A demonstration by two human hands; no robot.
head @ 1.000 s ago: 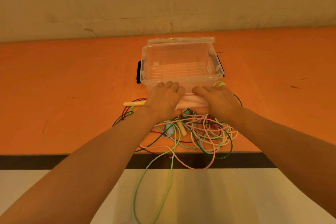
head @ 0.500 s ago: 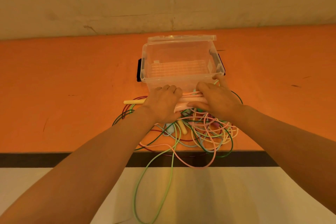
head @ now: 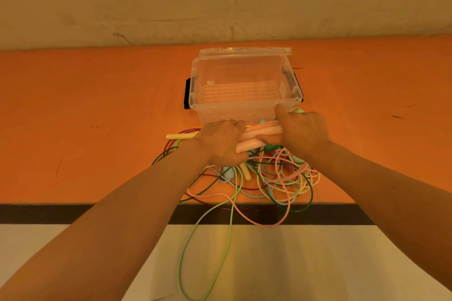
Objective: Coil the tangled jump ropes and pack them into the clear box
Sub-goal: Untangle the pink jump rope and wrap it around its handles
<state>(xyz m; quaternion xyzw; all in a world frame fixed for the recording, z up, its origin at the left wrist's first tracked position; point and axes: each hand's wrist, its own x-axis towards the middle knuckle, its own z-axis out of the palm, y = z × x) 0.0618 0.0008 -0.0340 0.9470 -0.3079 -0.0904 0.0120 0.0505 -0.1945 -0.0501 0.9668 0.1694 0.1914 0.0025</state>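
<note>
A clear box [head: 195, 102] with its lid tipped back stands on the orange table, nothing inside it. Just in front of it my left hand [head: 221, 143] and my right hand [head: 300, 133] both grip a pair of pink rope handles [head: 254, 138], one hand at each end. Below them lies a tangle of jump ropes [head: 276, 183] in pink, green, blue, yellow and dark red. A light green rope loop [head: 208, 252] and a pink loop hang over the table's front edge.
A yellow handle [head: 178, 136] lies left of my left hand. The box has black latches [head: 187, 94] on both sides. A beige wall rises behind the table. The table's dark front edge [head: 73, 212] runs across, with pale floor below.
Both hands have curled round the pink handles and raised them slightly. My right hand's index finger now reaches up to the box's front corner.
</note>
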